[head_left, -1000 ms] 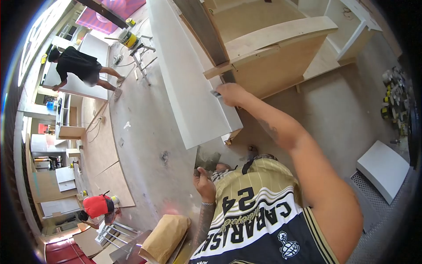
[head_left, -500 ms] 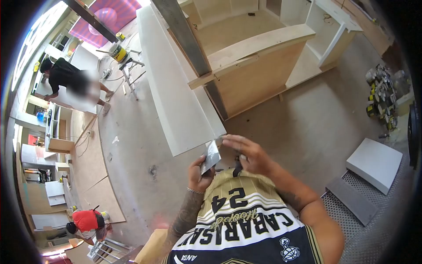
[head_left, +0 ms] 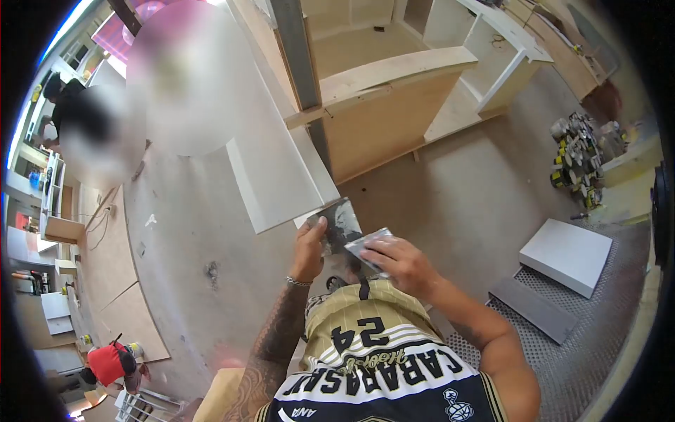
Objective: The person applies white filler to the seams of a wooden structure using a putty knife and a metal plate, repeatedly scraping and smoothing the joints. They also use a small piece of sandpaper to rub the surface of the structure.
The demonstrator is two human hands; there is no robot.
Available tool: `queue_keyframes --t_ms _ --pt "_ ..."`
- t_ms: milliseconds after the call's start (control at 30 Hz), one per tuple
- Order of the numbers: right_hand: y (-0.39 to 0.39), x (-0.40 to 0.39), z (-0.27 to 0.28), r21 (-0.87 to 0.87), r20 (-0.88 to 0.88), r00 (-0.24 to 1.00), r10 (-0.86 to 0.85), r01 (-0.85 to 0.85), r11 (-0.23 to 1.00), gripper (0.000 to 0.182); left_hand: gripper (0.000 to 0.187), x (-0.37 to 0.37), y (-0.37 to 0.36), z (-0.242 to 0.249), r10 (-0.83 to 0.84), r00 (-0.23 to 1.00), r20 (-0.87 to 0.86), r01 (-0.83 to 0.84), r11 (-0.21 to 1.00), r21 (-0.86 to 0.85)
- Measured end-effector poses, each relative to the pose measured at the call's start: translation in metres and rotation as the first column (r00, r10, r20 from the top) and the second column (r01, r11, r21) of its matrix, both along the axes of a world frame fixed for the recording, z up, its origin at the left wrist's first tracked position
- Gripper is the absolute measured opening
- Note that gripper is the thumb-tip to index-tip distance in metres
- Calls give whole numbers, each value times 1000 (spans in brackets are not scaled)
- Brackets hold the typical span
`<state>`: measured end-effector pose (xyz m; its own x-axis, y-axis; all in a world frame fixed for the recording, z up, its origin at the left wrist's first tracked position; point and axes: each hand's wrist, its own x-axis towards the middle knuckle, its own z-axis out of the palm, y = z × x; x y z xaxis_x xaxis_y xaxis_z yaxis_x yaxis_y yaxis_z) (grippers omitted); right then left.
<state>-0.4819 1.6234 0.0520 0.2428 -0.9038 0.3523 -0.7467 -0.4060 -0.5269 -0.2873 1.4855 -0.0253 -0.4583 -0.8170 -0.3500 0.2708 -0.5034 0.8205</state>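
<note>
Two putty knives (head_left: 342, 226), one gripped in each hand's fingers: left hand (head_left: 309, 250), right hand (head_left: 401, 264).

Gold-striped jersey (head_left: 380, 337) with black 24; white panel (head_left: 281, 176); grey smeared scraper plate (head_left: 339, 224).

Your left hand (head_left: 309, 250) pinches a flat metal hawk plate (head_left: 339, 224), dull grey steel, smeared and crusted with dried filler. Your right hand (head_left: 402, 264) grips a smaller putty knife (head_left: 367, 243), its metal blade brighter, faintly shiny, streaked with pale paste. Just above them, the white panel (head_left: 271, 165) looks smooth and matt. The cabinet frame (head_left: 383, 112) behind shows bare wood, unfinished and pale. Concrete floor (head_left: 485, 197) is rough, dusty grey. Your jersey (head_left: 383, 359) is smooth synthetic cloth with a slight sheen.
</note>
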Motion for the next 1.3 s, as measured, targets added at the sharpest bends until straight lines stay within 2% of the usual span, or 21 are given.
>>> queue_keyframes --t_ms 67,100,200,233,333,367,433,500,600,733,767,800,867,900,967,1067,1100,1133,1200,1233,1300 --pt "-9 -4 -37 29 -53 998 -36 38 999 40 24 5 12 -27 -76 987 140 96 986 -136" --pt "-19 -15 -62 64 -29 996 -89 90 994 40 24 6 17 -24 -71 980 184 80 996 -39" --pt "-20 -32 -68 110 16 970 -241 238 965 41 25 18 32 4 -104 994 -24 106 992 72" --pt "-24 -32 -65 109 31 958 -286 281 953 42 27 22 32 -15 -112 993 43 114 993 -30" --pt "8 -3 -31 57 75 997 -29 25 998 43 27 18 38 -27 32 992 122 -20 995 -102" --pt "17 7 -31 58 4 1000 26 -26 998 46 27 16 39 -32 15 981 196 13 990 -141" --pt "8 5 -49 32 -6 1000 22 -22 999 45 27 7 44 -38 -25 939 344 100 974 -203" --pt "-14 -11 -74 55 105 994 -17 11 998 51 26 10 41 -41 -47 967 251 78 991 -113" --pt "-36 -43 -90 86 104 980 -169 161 983 39 28 10 33 -25 -33 976 215 33 999 2" --pt "-22 -55 -50 11 139 977 162 -165 986 46 27 -20 32 -35 -34 948 316 60 996 -73" --pt "-24 -62 -51 19 67 980 185 -187 982 46 27 -33 29 -37 -54 942 331 92 990 -102" --pt "-36 -77 -62 58 96 990 101 -107 993 46 28 -51 31 -40 -84 900 428 162 976 -149" --pt "-59 -123 -104 155 132 989 -61 41 987 45 29 -79 37 3 -90 975 202 92 996 -3" --pt "-64 -143 -116 145 154 979 -137 114 983 48 29 -87 33 -3 -69 952 300 94 993 -70" --pt "-58 -152 -77 49 216 975 -45 35 998 48 29 -104 28 -20 4 879 476 99 977 -191" --pt "-42 -163 -68 45 216 956 197 -211 976 50 32 -139 26 -9 -39 978 206 55 996 -75" --pt "-56 -178 -95 11 180 974 135 -139 990 48 33 -145 24 -23 -132 946 295 150 988 -39" --pt "-65 -198 -126 -15 149 986 70 -68 998 46 33 -154 30 -14 -104 965 242 119 992 -50" --pt "-83 -243 -156 351 405 880 -249 101 931 34 32 -169 41 14 -50 989 141 60 996 -71" --pt "-94 -253 -151 531 469 774 -425 137 836 28 32 -176 43 12 43 963 266 -1 988 -157" --pt "-94 -258 -122 597 787 289 -545 -135 791 17 32 -194 60 35 265 842 470 -76 921 -383"
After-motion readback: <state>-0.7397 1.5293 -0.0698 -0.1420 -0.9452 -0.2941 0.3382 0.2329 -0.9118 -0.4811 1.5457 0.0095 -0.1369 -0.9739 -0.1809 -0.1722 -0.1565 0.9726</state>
